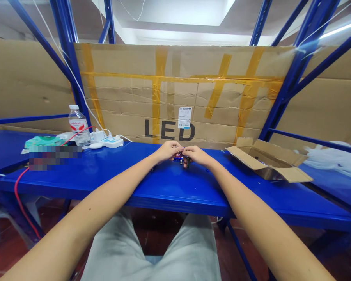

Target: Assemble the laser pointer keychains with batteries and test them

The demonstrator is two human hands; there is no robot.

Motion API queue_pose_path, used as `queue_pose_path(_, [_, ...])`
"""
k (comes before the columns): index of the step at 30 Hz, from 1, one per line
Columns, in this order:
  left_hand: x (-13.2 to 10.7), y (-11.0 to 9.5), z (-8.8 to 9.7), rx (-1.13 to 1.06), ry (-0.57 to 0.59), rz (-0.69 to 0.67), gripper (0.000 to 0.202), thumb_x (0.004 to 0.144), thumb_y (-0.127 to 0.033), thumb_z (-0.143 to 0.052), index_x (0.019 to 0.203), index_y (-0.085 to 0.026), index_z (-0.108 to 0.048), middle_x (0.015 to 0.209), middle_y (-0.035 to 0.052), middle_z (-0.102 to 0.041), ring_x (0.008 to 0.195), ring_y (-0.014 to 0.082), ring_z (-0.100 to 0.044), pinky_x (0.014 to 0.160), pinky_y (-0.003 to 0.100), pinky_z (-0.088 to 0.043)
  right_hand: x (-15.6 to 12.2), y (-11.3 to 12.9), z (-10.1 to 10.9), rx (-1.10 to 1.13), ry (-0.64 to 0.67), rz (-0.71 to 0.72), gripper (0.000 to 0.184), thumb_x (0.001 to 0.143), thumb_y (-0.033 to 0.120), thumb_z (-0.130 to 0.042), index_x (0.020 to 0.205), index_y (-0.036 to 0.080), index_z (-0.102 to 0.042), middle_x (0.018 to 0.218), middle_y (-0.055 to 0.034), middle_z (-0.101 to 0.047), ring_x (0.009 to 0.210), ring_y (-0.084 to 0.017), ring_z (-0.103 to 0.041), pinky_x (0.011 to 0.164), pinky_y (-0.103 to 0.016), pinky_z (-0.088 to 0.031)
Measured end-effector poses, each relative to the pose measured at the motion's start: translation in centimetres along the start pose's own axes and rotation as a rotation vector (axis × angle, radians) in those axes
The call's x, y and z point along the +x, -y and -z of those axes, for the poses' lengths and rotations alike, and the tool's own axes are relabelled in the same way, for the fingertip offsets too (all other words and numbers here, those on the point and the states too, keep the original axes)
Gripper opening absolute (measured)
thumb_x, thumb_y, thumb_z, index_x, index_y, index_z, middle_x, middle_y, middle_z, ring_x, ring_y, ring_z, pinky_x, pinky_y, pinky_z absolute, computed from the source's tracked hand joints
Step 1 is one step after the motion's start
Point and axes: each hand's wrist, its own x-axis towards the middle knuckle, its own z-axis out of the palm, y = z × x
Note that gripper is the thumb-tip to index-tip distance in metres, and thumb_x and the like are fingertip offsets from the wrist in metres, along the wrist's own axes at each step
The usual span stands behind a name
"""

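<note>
Head view: bottle [79, 127] stands on the bench [105, 173]; right of the bottle, left hand [167, 151] and right hand [196, 154] meet, each grip narrow, holding a small shiny part [178, 158] between them; farther right of the bottle, an open carton [248, 158]

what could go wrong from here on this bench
A small object held between the left hand and right hand might slip onto the blue table. The bottle stands close to the power strip, so a spill could wet it. The red cable hangs over the table's edge and might get snagged.
</note>
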Motion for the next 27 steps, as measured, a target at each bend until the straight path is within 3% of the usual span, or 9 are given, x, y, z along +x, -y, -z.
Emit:
queue_pose_path(3, [0.5,0.2,0.0,-0.021,-0.113,0.007,0.038,0.082,-0.051,-0.066,0.081,-0.012,-0.064,0.051,-0.0021,-0.054,0.039,0.0070,-0.045,0.041,0.019,-0.033,0.3,-0.2,-0.1,0.088,-0.036,0.014,0.021,0.084,0.025,-0.048,0.063,0.020,-0.046,0.048,0.0036,-0.047,0.045,-0.014,-0.052,0.054,-0.028,-0.047])
queue_pose_path(6, [1.0,0.0,0.4,-0.197,-0.253,0.063,0.051,0.092,-0.056,-0.047,0.081,-0.010,-0.066,0.063,0.0060,-0.063,0.051,0.0107,-0.056,0.049,0.021,-0.043,0.4,-0.3,0.1,0.106,-0.106,0.006,0.018,0.080,0.024,-0.050,0.063,0.021,-0.047,0.048,0.0052,-0.040,0.043,-0.012,-0.046,0.050,-0.027,-0.046])
queue_pose_path(9, [1.0,-0.4,1.2,-0.465,-0.225,0.072,0.066,0.096,-0.061,-0.030,0.085,-0.008,-0.068,0.084,0.0148,-0.070,0.074,0.0164,-0.066,0.066,0.024,-0.051,0.4,-0.3,0.3,0.034,-0.191,-0.002,0.016,0.078,0.024,-0.050,0.063,0.020,-0.049,0.049,0.0044,-0.040,0.043,-0.012,-0.046,0.047,-0.025,-0.043])
queue_pose_path(13, [0.7,-0.8,1.8,-0.636,-0.172,0.070,0.072,0.094,-0.065,-0.026,0.089,-0.007,-0.069,0.099,0.0200,-0.071,0.092,0.0221,-0.068,0.082,0.030,-0.053,0.5,-0.6,0.9,-0.061,-0.271,-0.021,0.016,0.077,0.025,-0.051,0.061,0.019,-0.051,0.047,0.0033,-0.043,0.043,-0.012,-0.048,0.045,-0.023,-0.042])
queue_pose_path(22, [0.8,-0.5,2.0,-0.613,-0.224,0.092,0.069,0.094,-0.064,-0.028,0.093,-0.008,-0.069,0.107,0.0210,-0.070,0.105,0.0239,-0.065,0.092,0.031,-0.050,0.9,-1.7,1.8,-0.110,-0.333,-0.036,0.020,0.076,0.031,-0.053,0.074,0.015,-0.066,0.043,0.0047,-0.044,0.038,-0.011,-0.045,0.042,-0.024,-0.039])
queue_pose_path(27, [0.9,-0.4,2.1,-0.578,-0.231,0.104,0.075,0.094,-0.064,-0.023,0.104,-0.006,-0.068,0.112,0.0226,-0.069,0.115,0.0272,-0.061,0.103,0.036,-0.045,1.1,-1.9,2.0,-0.155,-0.396,-0.023,0.022,0.075,0.031,-0.055,0.070,0.014,-0.068,0.042,0.0045,-0.044,0.037,-0.010,-0.043,0.043,-0.024,-0.039])
